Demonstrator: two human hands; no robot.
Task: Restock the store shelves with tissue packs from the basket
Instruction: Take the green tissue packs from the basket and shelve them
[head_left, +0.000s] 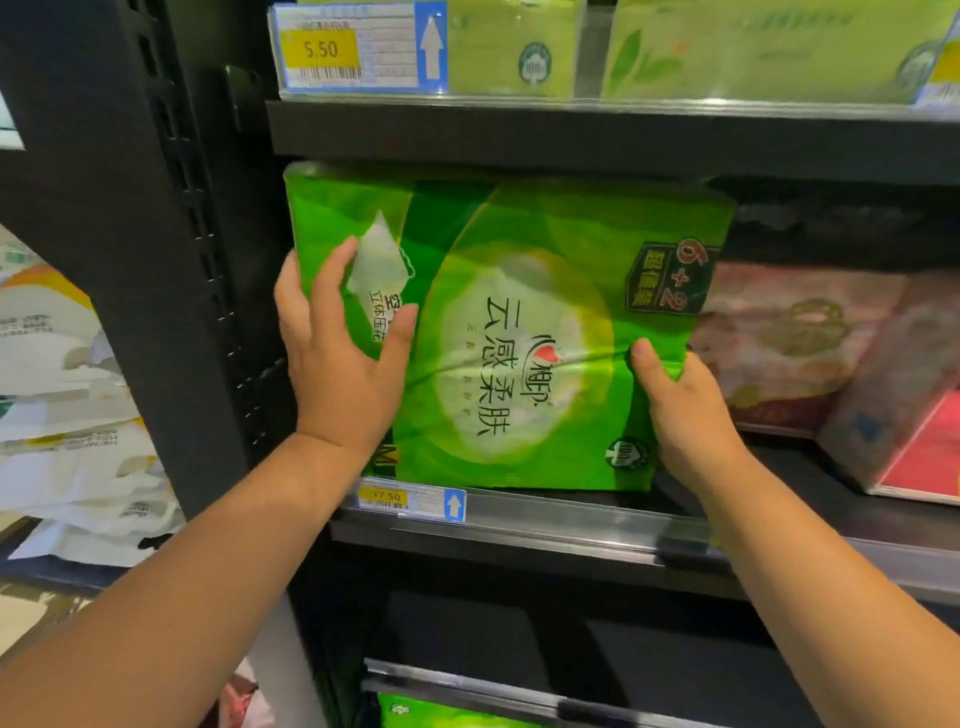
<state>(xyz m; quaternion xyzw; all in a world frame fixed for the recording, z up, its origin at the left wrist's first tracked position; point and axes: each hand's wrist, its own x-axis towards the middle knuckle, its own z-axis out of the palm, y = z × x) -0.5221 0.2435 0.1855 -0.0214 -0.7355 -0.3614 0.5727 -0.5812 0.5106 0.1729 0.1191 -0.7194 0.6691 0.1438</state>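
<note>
A large green tissue pack (519, 332) stands on its side on the middle shelf (571, 514), at the shelf's left end, just under the shelf above. My left hand (337, 358) lies flat against the pack's left face with fingers spread. My right hand (680, 410) grips its lower right corner, thumb on the front. The basket is not in view.
Pale green tissue boxes (727, 52) fill the upper shelf behind price tags. Pink and red packs (831, 353) sit to the right on the middle shelf. A black upright post (171, 234) borders the left. White bags (67, 415) are stacked at far left. Another green pack (441, 714) shows below.
</note>
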